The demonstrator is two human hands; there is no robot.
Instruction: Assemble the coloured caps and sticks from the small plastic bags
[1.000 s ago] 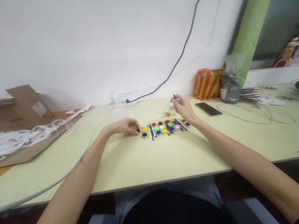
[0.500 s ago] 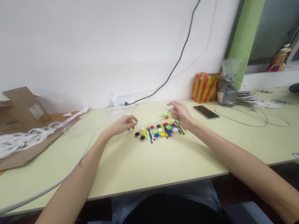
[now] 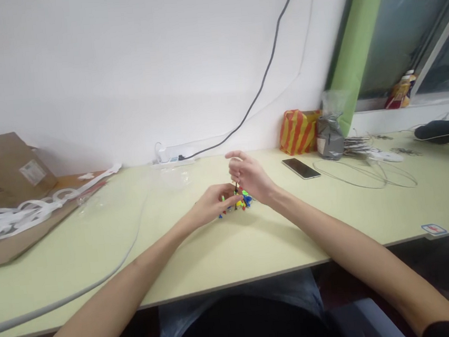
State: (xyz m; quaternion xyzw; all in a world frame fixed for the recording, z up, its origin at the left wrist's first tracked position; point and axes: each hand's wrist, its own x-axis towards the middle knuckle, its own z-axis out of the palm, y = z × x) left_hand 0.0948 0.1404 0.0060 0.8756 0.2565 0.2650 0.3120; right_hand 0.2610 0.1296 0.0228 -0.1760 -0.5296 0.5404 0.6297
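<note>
A thin black plastic stick [image 3: 236, 188] stands roughly upright between my two hands, above the middle of the table. My right hand [image 3: 249, 176] has its fingers curled at the top of the stick. From the left, my left hand [image 3: 214, 204] brings thumb and fingers together around its lower part. Behind and under the hands lies a cluster of small coloured plastic pieces [image 3: 247, 198], with blue, yellow, red and green showing. My fingers hide most of the round discs and sticks in that cluster.
A phone [image 3: 301, 168] lies to the right, near a striped bag [image 3: 298, 132] and a grey pouch [image 3: 329, 137]. Thin looped wires [image 3: 384, 179] spread further right. At left are a cardboard box [image 3: 13, 167], white strips [image 3: 11, 223] and a grey cable [image 3: 100, 281].
My left hand has moved right over the coloured pieces and closed its fingers. My right hand has come left to meet it, and the black stick is now up between them.
</note>
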